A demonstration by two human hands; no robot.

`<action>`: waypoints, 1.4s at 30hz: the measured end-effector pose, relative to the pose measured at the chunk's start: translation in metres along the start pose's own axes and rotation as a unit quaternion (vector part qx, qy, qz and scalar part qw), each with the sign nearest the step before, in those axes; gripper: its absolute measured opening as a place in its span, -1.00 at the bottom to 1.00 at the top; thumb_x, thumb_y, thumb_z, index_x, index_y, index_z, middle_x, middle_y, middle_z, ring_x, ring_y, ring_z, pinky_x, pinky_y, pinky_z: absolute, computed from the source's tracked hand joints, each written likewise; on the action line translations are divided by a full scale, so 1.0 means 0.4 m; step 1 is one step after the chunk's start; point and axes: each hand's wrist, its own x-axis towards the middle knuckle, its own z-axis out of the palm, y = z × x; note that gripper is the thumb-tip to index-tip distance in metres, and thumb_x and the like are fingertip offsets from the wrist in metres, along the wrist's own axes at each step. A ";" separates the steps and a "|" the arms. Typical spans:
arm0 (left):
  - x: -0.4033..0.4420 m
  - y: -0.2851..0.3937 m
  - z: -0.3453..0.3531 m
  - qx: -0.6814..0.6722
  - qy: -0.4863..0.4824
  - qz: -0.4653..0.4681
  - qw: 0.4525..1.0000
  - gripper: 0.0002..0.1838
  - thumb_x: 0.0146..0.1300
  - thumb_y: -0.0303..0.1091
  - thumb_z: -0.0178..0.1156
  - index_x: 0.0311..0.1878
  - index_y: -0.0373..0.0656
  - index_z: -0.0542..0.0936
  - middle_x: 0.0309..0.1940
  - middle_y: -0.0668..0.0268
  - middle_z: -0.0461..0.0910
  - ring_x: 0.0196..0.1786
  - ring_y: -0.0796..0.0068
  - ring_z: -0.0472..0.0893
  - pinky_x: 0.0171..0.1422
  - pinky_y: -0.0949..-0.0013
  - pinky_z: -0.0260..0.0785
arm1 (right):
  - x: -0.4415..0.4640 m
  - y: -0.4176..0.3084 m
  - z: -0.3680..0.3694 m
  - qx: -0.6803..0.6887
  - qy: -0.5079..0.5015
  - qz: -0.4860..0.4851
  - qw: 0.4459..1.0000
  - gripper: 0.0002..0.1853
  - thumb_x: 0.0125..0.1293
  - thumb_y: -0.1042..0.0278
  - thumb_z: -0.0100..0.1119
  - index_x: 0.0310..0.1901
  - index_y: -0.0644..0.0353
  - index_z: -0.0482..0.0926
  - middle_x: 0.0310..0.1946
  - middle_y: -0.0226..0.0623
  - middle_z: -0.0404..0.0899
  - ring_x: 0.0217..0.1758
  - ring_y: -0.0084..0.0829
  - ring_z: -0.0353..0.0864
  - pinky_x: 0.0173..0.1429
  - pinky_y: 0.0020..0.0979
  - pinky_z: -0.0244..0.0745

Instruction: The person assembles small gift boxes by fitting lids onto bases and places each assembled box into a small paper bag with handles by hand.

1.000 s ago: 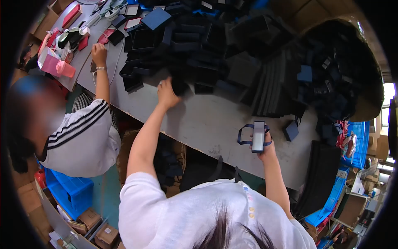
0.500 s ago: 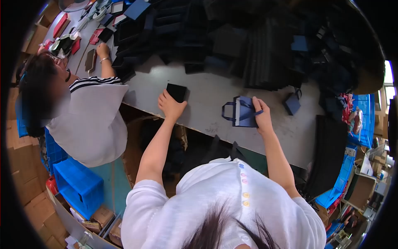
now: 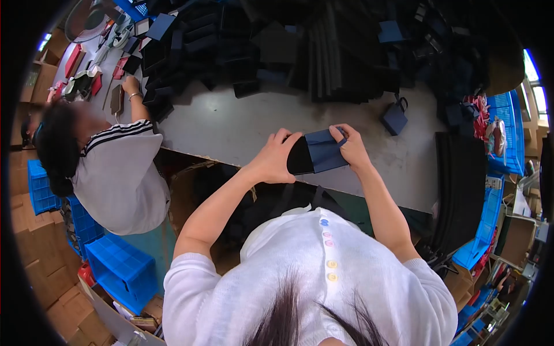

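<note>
My left hand [image 3: 273, 157] is wrapped round a black box [image 3: 299, 157], thumb at its near edge and fingers at its far edge. My right hand [image 3: 351, 147] grips a small navy paper bag [image 3: 325, 150] by its right end, near the handle. Bag and box meet end to end above the table's front edge, the box at the bag's left end; whether the box is partly inside cannot be made out. Another small navy bag [image 3: 395, 118] with a handle lies on the grey table [image 3: 231, 124], to the right beyond my right hand.
Dark boxes [image 3: 202, 34] and dark stacked sheets [image 3: 340, 57] cover the table's far side. A co-worker [image 3: 121, 173] sits at the left, one hand on the table. A black stack [image 3: 459, 184] and blue crates [image 3: 505, 132] stand at the right.
My left hand picked up the black box from the far pile and brought it right to the bag. My right hand moved slightly left, and the bag turned from upright to lying sideways.
</note>
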 end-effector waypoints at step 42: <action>0.029 0.010 0.127 -0.138 0.247 0.090 0.955 0.13 -0.35 -0.34 0.56 0.35 -0.20 0.10 0.28 0.07 0.17 0.35 0.08 0.26 0.40 0.20 0.18 | -0.045 -0.152 0.079 -0.274 -0.036 -0.279 0.920 -0.60 0.04 0.47 0.23 -0.01 0.27 0.55 -0.15 0.01 0.61 -0.06 -0.10 0.63 0.08 -0.27 0.49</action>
